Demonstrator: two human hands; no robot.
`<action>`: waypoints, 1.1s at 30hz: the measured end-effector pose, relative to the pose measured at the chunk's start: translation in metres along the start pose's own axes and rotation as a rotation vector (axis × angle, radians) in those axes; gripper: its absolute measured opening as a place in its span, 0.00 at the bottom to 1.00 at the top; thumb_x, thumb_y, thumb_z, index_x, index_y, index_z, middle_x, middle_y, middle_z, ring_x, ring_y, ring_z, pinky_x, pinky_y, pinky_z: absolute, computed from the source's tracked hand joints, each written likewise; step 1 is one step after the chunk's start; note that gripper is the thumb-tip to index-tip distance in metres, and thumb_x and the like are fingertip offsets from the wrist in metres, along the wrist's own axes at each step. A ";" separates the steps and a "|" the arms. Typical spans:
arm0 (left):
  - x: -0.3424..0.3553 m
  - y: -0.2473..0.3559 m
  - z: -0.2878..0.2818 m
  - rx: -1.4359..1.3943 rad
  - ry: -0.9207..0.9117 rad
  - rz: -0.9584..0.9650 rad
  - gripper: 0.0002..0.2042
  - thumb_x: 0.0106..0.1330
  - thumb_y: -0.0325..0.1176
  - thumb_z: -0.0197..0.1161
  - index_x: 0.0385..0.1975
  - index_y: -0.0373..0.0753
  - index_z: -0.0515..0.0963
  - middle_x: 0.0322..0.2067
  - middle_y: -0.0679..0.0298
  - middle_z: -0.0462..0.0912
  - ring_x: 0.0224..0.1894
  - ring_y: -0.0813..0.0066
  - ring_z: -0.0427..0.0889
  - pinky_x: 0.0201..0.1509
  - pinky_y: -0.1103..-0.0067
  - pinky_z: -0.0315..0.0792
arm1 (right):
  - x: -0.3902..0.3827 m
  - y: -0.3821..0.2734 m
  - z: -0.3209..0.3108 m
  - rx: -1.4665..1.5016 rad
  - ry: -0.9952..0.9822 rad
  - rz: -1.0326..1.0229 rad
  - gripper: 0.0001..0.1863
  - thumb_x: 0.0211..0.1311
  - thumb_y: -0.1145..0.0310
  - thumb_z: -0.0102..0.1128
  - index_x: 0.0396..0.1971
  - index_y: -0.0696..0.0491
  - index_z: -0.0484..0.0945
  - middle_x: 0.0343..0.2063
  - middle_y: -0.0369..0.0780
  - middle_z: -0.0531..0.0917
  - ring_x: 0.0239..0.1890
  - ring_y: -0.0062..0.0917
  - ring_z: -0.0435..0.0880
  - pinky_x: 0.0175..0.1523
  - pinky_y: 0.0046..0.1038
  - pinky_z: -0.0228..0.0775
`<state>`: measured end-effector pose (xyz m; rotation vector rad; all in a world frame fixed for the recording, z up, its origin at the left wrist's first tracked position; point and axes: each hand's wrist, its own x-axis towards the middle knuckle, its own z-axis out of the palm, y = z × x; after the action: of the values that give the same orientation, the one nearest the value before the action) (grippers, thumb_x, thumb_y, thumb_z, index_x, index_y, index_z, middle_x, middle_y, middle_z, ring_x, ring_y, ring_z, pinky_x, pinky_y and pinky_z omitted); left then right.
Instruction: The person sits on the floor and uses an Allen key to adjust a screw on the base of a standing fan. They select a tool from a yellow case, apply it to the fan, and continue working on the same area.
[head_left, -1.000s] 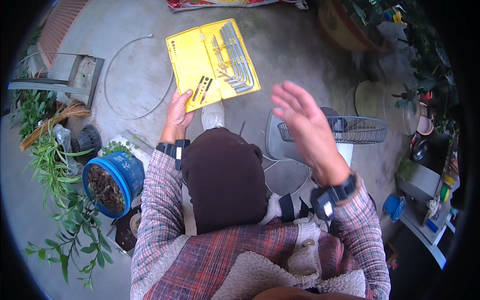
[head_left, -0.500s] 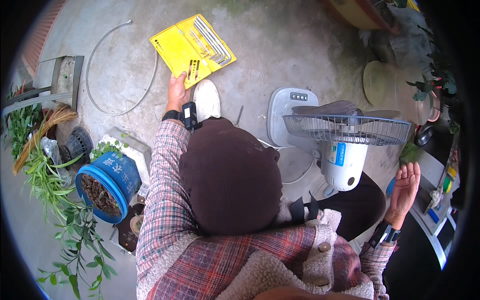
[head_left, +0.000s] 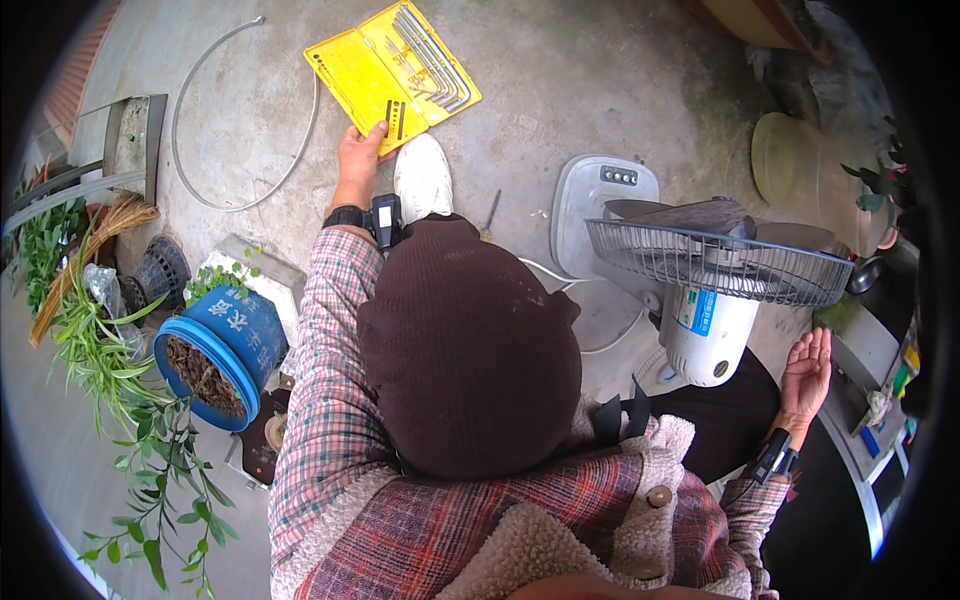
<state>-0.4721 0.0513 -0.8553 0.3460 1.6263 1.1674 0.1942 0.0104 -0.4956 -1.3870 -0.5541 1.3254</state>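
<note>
An open yellow case lies at the far middle, its near edge gripped by my left hand with the thumb on top. Several silver hex keys of graded sizes fill one half of it. The case's near corner is close to my white shoe. At the right, my right hand rests palm up with fingers stretched out, holding nothing. Beside it, a white electric fan leans low with its blue-grey guard partly opened around dark blades; its base sits on the floor.
A thin screwdriver-like tool lies between my shoe and the fan base. A grey hose curves across the floor at left, near a blue bucket of soil and plants. My bent knee fills the middle.
The case and my left hand appear slightly higher in the picture, while the fan sits further right; the whole view has shifted. My left hand keeps its hold, and the right stays open.
</note>
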 end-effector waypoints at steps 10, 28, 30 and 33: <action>0.018 0.014 -0.013 0.215 0.196 0.117 0.10 0.62 0.29 0.58 0.41 0.33 0.74 0.33 0.60 0.81 0.38 0.69 0.81 0.38 0.74 0.78 | 0.007 0.003 0.000 0.056 -0.064 0.014 0.24 0.63 0.69 0.52 0.57 0.61 0.63 0.51 0.43 0.74 0.52 0.28 0.73 0.57 0.28 0.67; 0.026 0.014 0.058 1.280 -0.005 0.496 0.10 0.58 0.36 0.58 0.38 0.45 0.80 0.37 0.57 0.80 0.40 0.58 0.79 0.46 0.69 0.72 | 0.020 0.005 0.001 0.054 -0.075 0.053 0.23 0.63 0.70 0.51 0.57 0.61 0.63 0.50 0.43 0.74 0.51 0.27 0.74 0.56 0.28 0.67; 0.026 0.010 0.060 1.268 0.027 0.455 0.10 0.59 0.36 0.58 0.38 0.46 0.80 0.39 0.57 0.81 0.42 0.59 0.79 0.47 0.70 0.72 | 0.021 0.005 0.001 0.052 -0.097 0.059 0.23 0.63 0.70 0.51 0.57 0.61 0.63 0.50 0.43 0.74 0.51 0.27 0.74 0.56 0.28 0.67; 0.026 0.008 0.062 1.189 0.084 0.384 0.09 0.59 0.37 0.58 0.38 0.46 0.80 0.40 0.58 0.81 0.43 0.59 0.79 0.47 0.70 0.72 | 0.023 0.006 0.001 0.050 -0.105 0.058 0.23 0.64 0.70 0.51 0.57 0.61 0.63 0.51 0.43 0.74 0.51 0.28 0.73 0.56 0.28 0.67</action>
<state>-0.4317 0.1054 -0.8613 1.4116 2.2478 0.3235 0.1979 0.0292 -0.5100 -1.3074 -0.5508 1.4555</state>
